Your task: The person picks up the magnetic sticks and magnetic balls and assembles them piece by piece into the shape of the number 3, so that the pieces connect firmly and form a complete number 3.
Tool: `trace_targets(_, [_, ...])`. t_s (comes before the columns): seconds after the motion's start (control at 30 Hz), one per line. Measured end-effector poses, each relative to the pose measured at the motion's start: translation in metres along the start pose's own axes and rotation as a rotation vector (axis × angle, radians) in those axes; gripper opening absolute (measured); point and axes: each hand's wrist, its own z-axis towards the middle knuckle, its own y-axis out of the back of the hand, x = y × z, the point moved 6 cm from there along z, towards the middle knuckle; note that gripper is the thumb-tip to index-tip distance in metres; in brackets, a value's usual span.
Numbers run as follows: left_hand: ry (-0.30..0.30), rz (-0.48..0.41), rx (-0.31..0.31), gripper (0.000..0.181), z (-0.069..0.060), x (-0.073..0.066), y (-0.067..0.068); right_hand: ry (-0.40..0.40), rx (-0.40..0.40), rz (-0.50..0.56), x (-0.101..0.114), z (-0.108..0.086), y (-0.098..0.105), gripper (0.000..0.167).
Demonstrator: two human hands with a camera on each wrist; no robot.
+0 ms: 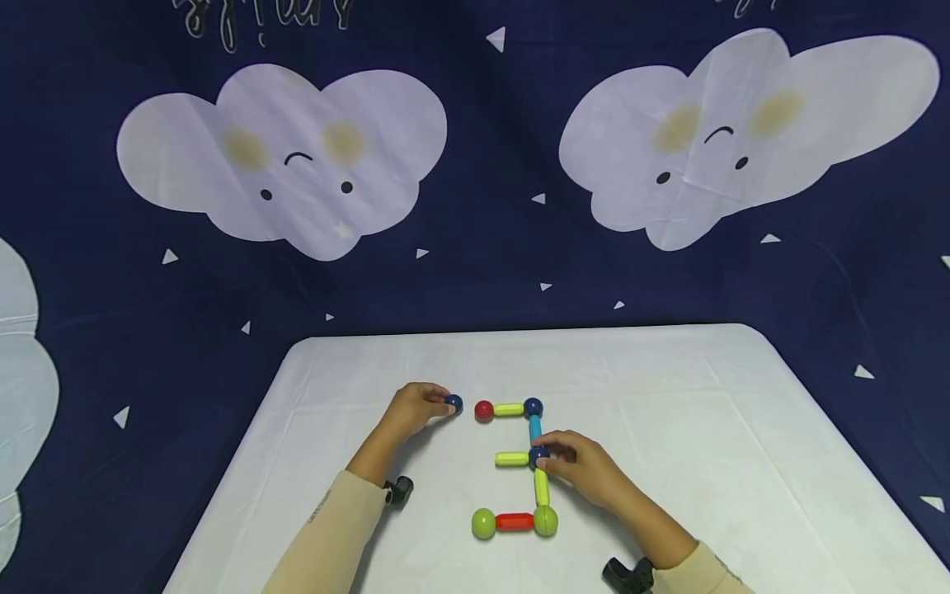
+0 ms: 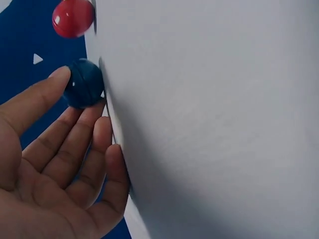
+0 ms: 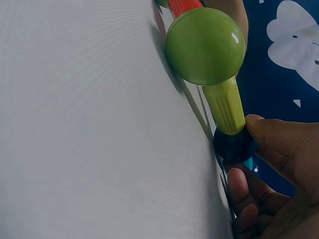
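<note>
On the white table lies a chain of colored rods and balls, bent like a "3". My left hand (image 1: 416, 408) pinches a loose blue ball (image 2: 84, 83) between thumb and fingers, left of a red ball (image 1: 484, 411). A yellow-green rod (image 1: 509, 409) runs from that red ball to a blue corner ball (image 1: 533, 407). With thumb and fingers, my right hand (image 1: 588, 470) grips the middle blue ball (image 3: 234, 144). A light blue rod (image 1: 535, 430), a side yellow-green rod (image 1: 512, 459) and a lower yellow-green rod (image 3: 224, 107) meet at it.
At the near end, a red rod (image 1: 514, 521) joins two green balls (image 1: 483, 523). The white tabletop (image 1: 668, 396) spreads around the pieces. Behind it hangs a dark blue cloth (image 1: 490, 165) with cloud prints.
</note>
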Motion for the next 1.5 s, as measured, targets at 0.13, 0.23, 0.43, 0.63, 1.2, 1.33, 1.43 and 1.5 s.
trace_targets(0.13, [-0.007,-0.008,0.052,0.029,-0.014,-0.003,-0.005,0.000,0.002,0.001,0.000,0.000,0.000,0.027])
trace_targets(0.23, [-0.013,-0.003,0.094,0.029,-0.023,-0.005,-0.010,0.001,0.001,-0.002,0.001,0.000,0.000,0.027])
trace_targets(0.43, [-0.038,0.011,0.162,0.027,-0.038,-0.009,-0.020,0.000,-0.002,-0.001,0.001,0.000,0.000,0.027])
trace_targets(0.63, [-0.062,-0.002,0.217,0.028,-0.046,-0.012,-0.032,-0.002,-0.005,-0.003,0.000,0.000,0.000,0.026])
trace_targets(1.2, [-0.077,-0.010,0.247,0.025,-0.058,-0.020,-0.046,-0.016,-0.002,-0.001,-0.001,0.001,-0.001,0.026])
trace_targets(1.33, [-0.080,-0.016,0.252,0.025,-0.061,-0.021,-0.050,-0.020,-0.010,-0.008,-0.001,0.001,-0.001,0.026])
trace_targets(1.43, [-0.083,-0.018,0.245,0.025,-0.061,-0.021,-0.051,-0.025,-0.016,-0.007,-0.001,0.001,0.000,0.026])
trace_targets(1.5, [-0.080,-0.020,0.241,0.025,-0.061,-0.020,-0.051,-0.027,-0.011,0.001,-0.001,0.001,-0.001,0.026])
